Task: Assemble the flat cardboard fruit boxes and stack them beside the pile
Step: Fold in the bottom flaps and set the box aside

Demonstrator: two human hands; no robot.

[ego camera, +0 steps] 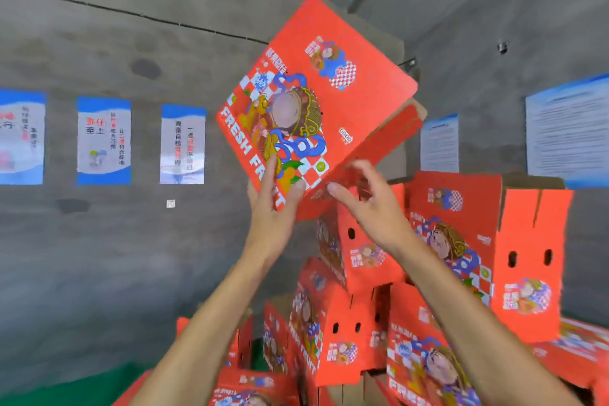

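Left hand [273, 204]: raised overhead, fingers [271, 171] straight and flat against the printed face of the lifted box, thumb on its lower edge; supporting, not gripping.
Right hand [369, 204]: fingers [341, 194] spread wide and loosely bent, just beside the box's lower corner; contact too blurred to tell.
Lifted box [316, 102]: assembled, red printed cardboard, tilted on a corner, held high above the stack; glossy face, crisp folded edges, brown flap showing at right.
Risk: likely slip or topple, with only flat palms under a tilted, light box; possible knock to the leaning stack.
Stack [461, 241]: assembled red boxes, unevenly piled, some askew; punched oval holes, corrugated brown edges.
Wall [99, 241]: rough grey concrete with blue-bordered posters [103, 140].
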